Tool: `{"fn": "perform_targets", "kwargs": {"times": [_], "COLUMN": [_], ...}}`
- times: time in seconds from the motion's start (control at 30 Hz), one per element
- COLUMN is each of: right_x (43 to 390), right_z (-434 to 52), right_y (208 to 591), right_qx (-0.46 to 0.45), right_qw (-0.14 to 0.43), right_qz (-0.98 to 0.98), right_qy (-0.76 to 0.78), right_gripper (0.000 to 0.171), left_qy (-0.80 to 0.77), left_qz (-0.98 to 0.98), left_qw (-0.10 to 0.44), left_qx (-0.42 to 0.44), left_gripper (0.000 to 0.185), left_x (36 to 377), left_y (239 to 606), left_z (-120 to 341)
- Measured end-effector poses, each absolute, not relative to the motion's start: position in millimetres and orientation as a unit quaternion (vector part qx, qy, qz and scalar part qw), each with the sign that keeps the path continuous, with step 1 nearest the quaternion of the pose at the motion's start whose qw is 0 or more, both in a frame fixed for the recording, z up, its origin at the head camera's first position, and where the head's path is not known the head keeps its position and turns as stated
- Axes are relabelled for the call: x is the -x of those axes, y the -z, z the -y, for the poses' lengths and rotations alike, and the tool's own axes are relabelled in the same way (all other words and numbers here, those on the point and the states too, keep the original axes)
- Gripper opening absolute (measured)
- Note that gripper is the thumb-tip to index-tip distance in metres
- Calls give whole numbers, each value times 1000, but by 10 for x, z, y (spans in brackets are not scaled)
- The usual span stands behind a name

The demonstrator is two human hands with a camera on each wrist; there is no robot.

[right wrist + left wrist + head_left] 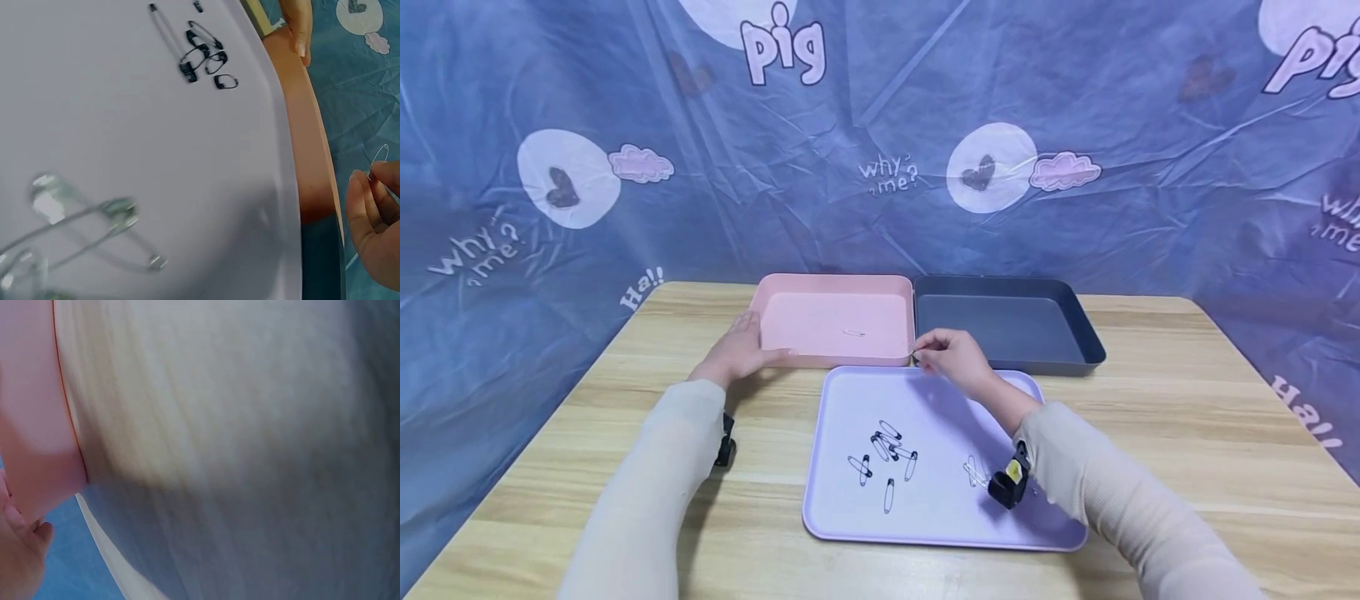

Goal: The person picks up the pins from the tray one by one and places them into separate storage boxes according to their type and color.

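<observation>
In the head view my left hand (737,348) rests at the near left corner of a pink tray (835,362), its thumb along the front rim. The left wrist view catches part of that hand (22,550) by the tray's pink wall (44,425). My right hand (953,360) is over the place where the pink tray meets a dark grey tray (1000,312). Between its thumb and forefinger it pinches a silver safety pin (382,152), clear in the right wrist view. One safety pin (853,333) lies inside the pink tray.
A lilac tray (940,517) stands in front of both trays. On its left lie several black safety pins (889,496); silver safety pins (973,471) lie on its right, partly behind my right wrist camera. A blue printed cloth (850,208) hangs behind the wooden table (760,500).
</observation>
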State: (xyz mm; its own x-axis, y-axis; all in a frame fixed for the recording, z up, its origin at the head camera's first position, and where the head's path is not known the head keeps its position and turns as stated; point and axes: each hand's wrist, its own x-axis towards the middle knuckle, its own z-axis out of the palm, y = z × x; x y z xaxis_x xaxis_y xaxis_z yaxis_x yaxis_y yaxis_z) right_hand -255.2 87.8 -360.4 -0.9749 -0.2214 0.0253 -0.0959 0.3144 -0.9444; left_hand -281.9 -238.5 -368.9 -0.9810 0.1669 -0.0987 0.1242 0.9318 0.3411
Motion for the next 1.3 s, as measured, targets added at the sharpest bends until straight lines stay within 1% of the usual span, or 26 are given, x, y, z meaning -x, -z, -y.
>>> {"fn": "perform_targets", "kwargs": {"times": [0.17, 0.3, 0.6, 0.97, 1.2, 1.3], "right_x": [2647, 2723, 2887, 3026, 3116, 3147], "right_z": [-778, -708, -532, -343, -274, -248], "right_y": [3575, 3578, 3619, 3622, 3650, 3655], "right_qx": [89, 80, 58, 32, 36, 38], "right_qw": [63, 59, 34, 60, 49, 56], "right_qz": [-785, -781, -792, -803, -814, -822], "right_qy": [609, 616, 606, 593, 578, 565], "right_gripper": [17, 18, 11, 14, 14, 14], "left_qy": [-171, -171, -173, -179, -181, -181], "left_qz": [-981, -981, -980, -979, -979, -979], "left_qw": [63, 63, 63, 67, 69, 67], "left_qx": [-73, -73, -69, -63, -61, -60], "left_gripper": [109, 110, 108, 107, 109, 109], "left_x": [2811, 2814, 2829, 2835, 2853, 2860], "left_y": [3674, 3676, 3689, 3686, 3692, 3698], "left_z": [2376, 2377, 2380, 2384, 2395, 2397]}}
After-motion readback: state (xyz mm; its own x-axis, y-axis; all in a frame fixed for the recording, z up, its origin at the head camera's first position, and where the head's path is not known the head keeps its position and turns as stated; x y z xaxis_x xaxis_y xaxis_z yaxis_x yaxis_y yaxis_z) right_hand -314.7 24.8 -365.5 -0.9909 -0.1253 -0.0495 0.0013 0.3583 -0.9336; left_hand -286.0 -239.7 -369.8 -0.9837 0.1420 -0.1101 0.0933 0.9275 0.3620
